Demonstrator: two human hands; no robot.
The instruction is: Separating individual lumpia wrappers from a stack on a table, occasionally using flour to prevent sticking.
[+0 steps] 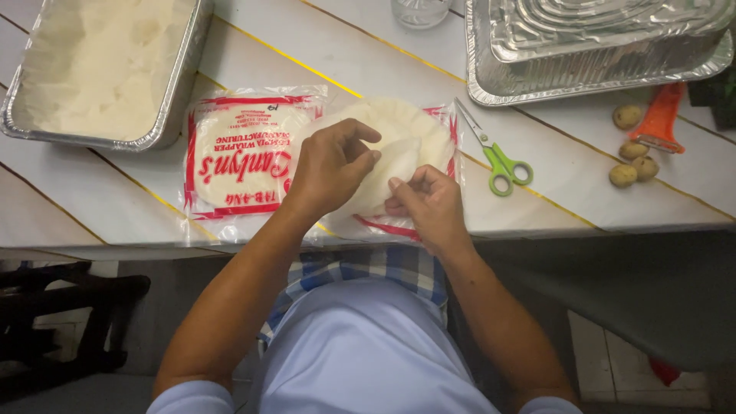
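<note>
A stack of thin, round, pale wrappers [399, 126] lies on an opened clear plastic bag with red edges. My left hand [331, 165] pinches the edge of one wrapper sheet [383, 172] and lifts it from the stack. My right hand [429, 203] holds the same sheet's lower edge with its fingertips. To the left lies a sealed packet of wrappers [241, 153], clear plastic with red print.
A foil tray of white mash [100, 69] sits at the far left, stacked empty foil trays [598, 46] at the far right. Green-handled scissors [494, 157], several small potatoes [632, 149] and an orange peeler [663, 115] lie on the white table [115, 199]. A glass [418, 11] stands at the back.
</note>
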